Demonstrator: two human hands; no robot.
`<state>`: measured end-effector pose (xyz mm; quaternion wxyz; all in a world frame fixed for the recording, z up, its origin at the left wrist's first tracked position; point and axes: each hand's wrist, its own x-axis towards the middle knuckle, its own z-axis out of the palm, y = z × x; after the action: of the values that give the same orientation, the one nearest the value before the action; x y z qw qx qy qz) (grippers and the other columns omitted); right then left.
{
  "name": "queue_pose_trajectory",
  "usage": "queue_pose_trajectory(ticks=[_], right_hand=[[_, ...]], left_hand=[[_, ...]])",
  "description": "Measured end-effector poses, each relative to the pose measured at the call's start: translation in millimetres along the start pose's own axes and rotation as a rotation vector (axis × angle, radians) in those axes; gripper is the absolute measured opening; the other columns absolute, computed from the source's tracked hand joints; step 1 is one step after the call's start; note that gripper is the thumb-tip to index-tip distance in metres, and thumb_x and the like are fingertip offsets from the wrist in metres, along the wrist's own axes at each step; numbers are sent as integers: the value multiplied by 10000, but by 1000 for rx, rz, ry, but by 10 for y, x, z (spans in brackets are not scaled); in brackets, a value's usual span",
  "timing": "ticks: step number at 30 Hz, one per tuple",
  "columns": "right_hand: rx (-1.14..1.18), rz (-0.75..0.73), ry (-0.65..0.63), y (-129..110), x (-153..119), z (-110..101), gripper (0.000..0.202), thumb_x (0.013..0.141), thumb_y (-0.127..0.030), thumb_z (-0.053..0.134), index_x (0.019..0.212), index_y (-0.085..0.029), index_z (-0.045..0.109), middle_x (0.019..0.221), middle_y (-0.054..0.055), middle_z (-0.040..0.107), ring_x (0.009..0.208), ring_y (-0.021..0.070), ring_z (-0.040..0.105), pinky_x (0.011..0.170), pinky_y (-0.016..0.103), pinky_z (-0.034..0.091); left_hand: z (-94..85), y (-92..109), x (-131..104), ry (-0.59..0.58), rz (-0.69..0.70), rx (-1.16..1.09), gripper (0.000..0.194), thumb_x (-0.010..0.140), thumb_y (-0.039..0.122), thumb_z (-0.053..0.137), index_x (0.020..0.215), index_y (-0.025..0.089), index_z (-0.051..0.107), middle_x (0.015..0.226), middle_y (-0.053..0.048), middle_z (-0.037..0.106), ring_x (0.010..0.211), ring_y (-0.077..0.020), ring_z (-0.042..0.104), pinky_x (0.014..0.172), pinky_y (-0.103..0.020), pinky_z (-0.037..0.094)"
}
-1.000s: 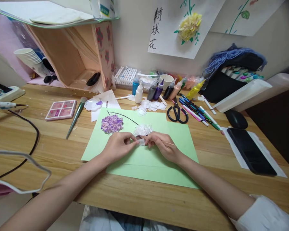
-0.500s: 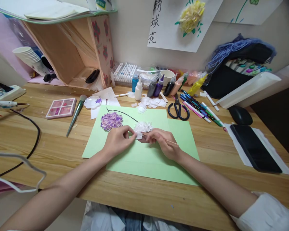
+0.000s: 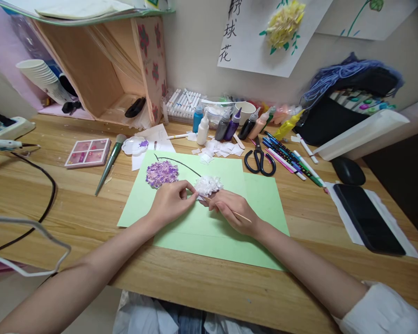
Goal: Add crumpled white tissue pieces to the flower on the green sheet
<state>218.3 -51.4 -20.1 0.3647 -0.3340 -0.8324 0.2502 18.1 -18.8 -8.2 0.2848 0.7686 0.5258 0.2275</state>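
Note:
Green paper [image 3: 209, 250] lies under both hands. On it are a purple paper flower [image 3: 162, 174] and a white paper flower [image 3: 209, 184], with a thin black curved line drawn above them. My left hand [image 3: 172, 199] pinches a small white paper piece [image 3: 201, 196] at the lower left edge of the white flower. My right hand [image 3: 235, 211] is closed around a thin wooden stick [image 3: 242, 216], whose tip meets that paper piece. A brownish patch below the white flower is mostly covered by my right fingers.
Black-handled scissors [image 3: 259, 160], pens [image 3: 289, 160] and paint bottles [image 3: 232, 126] stand or lie behind the paper. White paper scraps [image 3: 218, 149] are by the bottles. At left are a brush [image 3: 111, 162] and a pink palette [image 3: 88, 153]; at right, a phone [image 3: 369, 218].
The stick's tip has shifted left and down onto the small paper piece, which now shows less. My right hand has turned slightly; my left hand stays nearly in place.

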Motion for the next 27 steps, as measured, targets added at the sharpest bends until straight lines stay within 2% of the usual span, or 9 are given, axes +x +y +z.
queue_pose_trajectory(ticks=[14, 23, 27], right_hand=[[50, 4, 28, -4, -1, -8, 370, 985, -271, 255, 821, -190, 576, 712, 37, 603, 717, 157, 567, 708, 285, 444], [52, 33, -2, -2, 0, -1, 384, 987, -292, 253, 817, -186, 581, 713, 38, 593, 708, 153, 548, 707, 283, 431], [99, 146, -3, 4, 12, -10, 411, 988, -314, 250, 765, -186, 571, 686, 30, 571, 672, 142, 527, 678, 270, 414]], left_hand=[[-13, 27, 3, 7, -1, 11, 145, 761, 282, 566, 735, 162, 644, 504, 42, 508, 486, -86, 464, 514, -209, 309], [-6, 29, 8, 4, 2, 35, 125, 747, 269, 559, 713, 167, 624, 506, 40, 512, 488, -91, 473, 514, -211, 307], [-3, 23, 7, 5, -1, 41, 133, 761, 279, 546, 712, 172, 606, 504, 44, 498, 488, -90, 464, 522, -212, 304]])
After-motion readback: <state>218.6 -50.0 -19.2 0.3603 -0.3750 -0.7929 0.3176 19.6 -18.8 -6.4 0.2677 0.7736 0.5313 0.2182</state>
